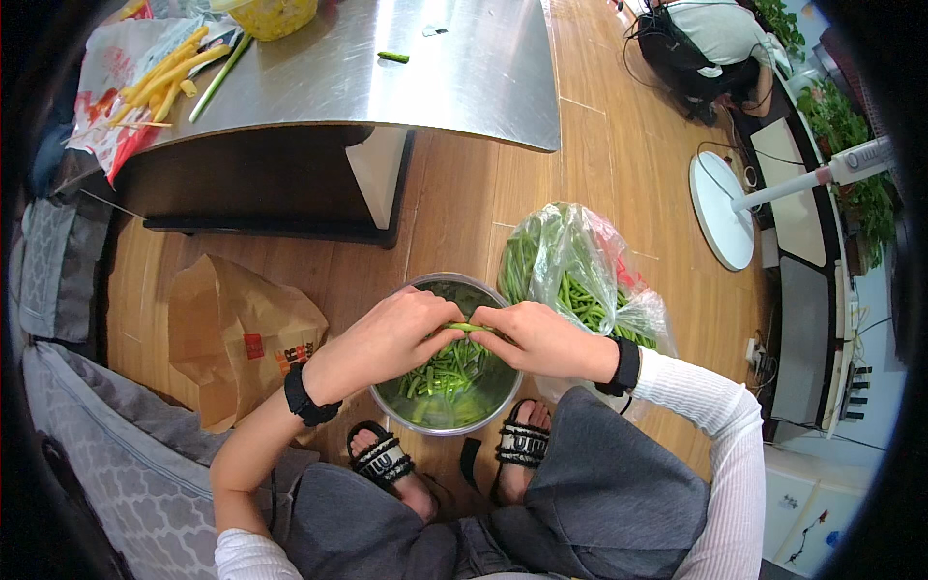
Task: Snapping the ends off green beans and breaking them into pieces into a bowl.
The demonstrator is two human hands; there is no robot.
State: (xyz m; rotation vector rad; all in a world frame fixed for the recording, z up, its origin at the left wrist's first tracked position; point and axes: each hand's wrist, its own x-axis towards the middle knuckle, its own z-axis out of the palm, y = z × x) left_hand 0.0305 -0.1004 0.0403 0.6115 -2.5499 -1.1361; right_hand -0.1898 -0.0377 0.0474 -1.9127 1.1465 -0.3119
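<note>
Between my two hands is a short piece of green bean (464, 328), pinched at both ends by thumbs and fingertips. My left hand (406, 330) grips its left end and my right hand (533, 337) its right end. Directly below stands a round metal bowl (500, 406) on the floor between my feet, with many snapped green bean pieces (449, 373) in it. Right of the bowl lies a clear plastic bag (573, 239) filled with long whole green beans (591, 304). My right forearm passes over the bag's near side and hides part of it.
A brown paper bag (217, 326) stands left of the bowl. Ahead, a metal-topped table (478, 80) bears fries (163, 80), a yellow-filled tub (272, 16) and a green bean piece (394, 57). A white round stand base (718, 210) is at right; a person (714, 43) crouches beyond.
</note>
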